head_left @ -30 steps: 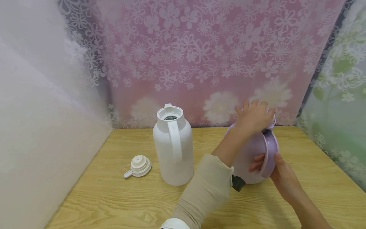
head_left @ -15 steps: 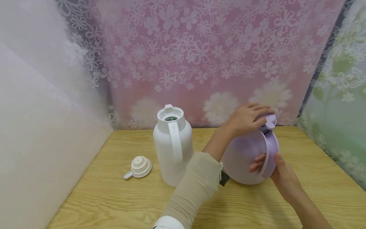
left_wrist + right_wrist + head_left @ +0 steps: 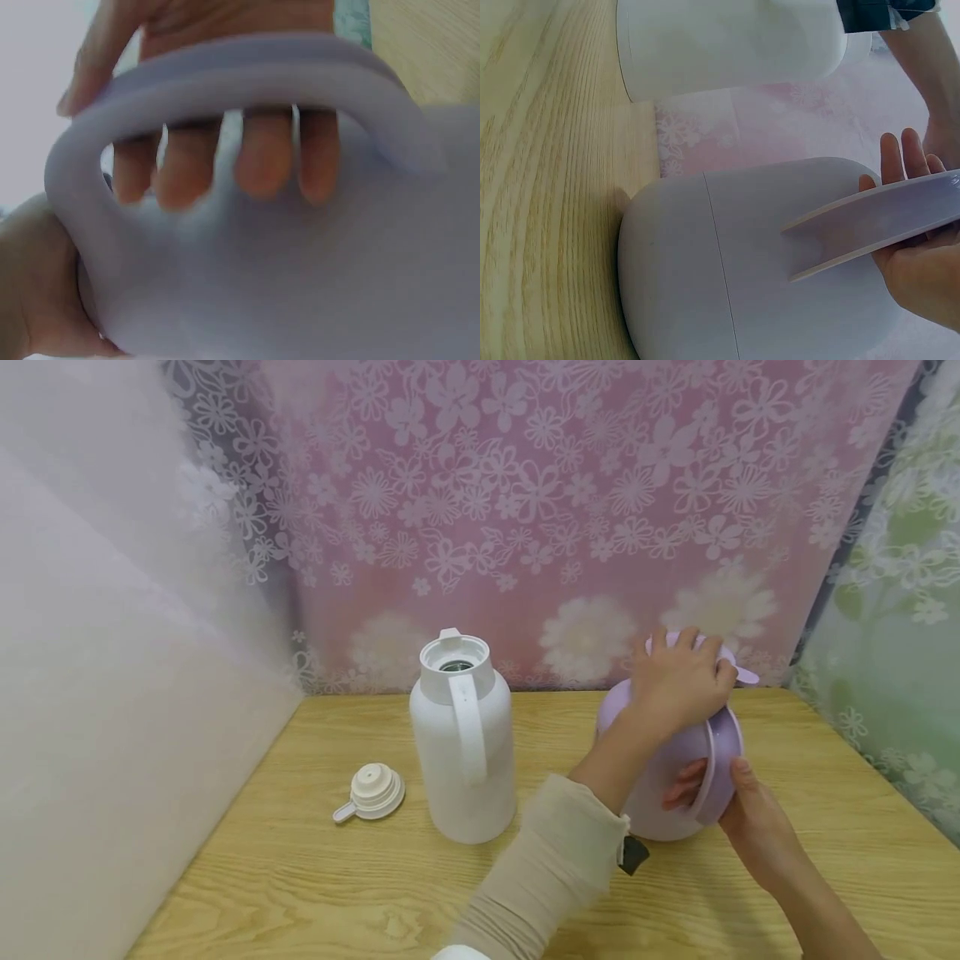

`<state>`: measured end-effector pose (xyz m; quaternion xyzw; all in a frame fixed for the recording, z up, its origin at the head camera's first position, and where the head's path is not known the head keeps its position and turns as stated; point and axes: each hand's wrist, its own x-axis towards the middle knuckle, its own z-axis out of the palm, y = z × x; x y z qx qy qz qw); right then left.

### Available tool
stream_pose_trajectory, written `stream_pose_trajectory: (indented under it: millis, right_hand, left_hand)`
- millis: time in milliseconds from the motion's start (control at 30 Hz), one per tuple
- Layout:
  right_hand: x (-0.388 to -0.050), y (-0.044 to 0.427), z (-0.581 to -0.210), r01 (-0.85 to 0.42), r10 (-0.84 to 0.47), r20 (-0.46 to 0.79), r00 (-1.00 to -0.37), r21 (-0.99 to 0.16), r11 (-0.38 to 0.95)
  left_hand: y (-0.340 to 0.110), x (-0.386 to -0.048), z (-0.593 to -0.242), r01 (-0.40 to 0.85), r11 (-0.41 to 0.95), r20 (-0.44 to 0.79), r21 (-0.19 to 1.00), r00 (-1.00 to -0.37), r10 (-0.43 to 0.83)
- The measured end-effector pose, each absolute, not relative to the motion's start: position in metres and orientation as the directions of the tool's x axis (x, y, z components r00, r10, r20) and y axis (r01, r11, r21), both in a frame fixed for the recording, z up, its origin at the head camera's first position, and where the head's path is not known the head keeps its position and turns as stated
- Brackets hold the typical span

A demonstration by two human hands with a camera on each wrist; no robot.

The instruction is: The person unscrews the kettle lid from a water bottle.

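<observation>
A lilac thermos jug [image 3: 663, 814] stands at the right of the table, its curved handle [image 3: 724, 768] toward me. My right hand [image 3: 761, 831] grips that handle, thumb outside and fingers through the loop; the left wrist view shows those fingertips [image 3: 262, 161] close up. On top of the jug, my left hand [image 3: 675, 685] holds the lilac lid [image 3: 747, 676], whose tab sticks out to the right. Most of the lid is hidden under that hand. A white thermos jug [image 3: 465, 760] stands uncapped to the left. Beside it lies a cream stopper [image 3: 373, 789] with a small tab.
The wooden table [image 3: 300, 893] meets a pink floral backdrop [image 3: 465, 527] at the back. A pale wall [image 3: 112, 652] borders the left and a green floral sheet [image 3: 892, 635] the right. A small black device [image 3: 633, 855] is strapped to the left wrist.
My left hand turned on the lid, shifted its grip and moved right. The lid's tab now points farther right. My right hand keeps its grip on the handle; the head view shifted slightly.
</observation>
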<state>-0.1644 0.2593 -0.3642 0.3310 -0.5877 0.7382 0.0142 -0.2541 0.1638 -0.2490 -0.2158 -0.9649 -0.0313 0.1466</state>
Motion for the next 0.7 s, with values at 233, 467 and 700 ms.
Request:
stream_pose_trajectory:
  millis: [233, 467, 700]
  right_hand:
    - [-0.167, 0.260, -0.366, -0.432, -0.363, 0.538, -0.761, -0.837, -0.334]
    - [-0.166, 0.259, -0.365, -0.434, -0.362, 0.532, -0.766, -0.842, -0.319]
    - [-0.167, 0.259, -0.366, -0.434, -0.358, 0.532, -0.767, -0.842, -0.320]
  left_hand:
    - [0.183, -0.241, -0.247, 0.257, 0.966, 0.299, -0.003, -0.922, 0.247]
    - [0.188, -0.240, -0.248, 0.215, 0.976, 0.307, -0.017, -0.928, 0.210]
    - [0.177, -0.242, -0.248, 0.288, 0.946, 0.315, 0.151, -0.921, 0.230]
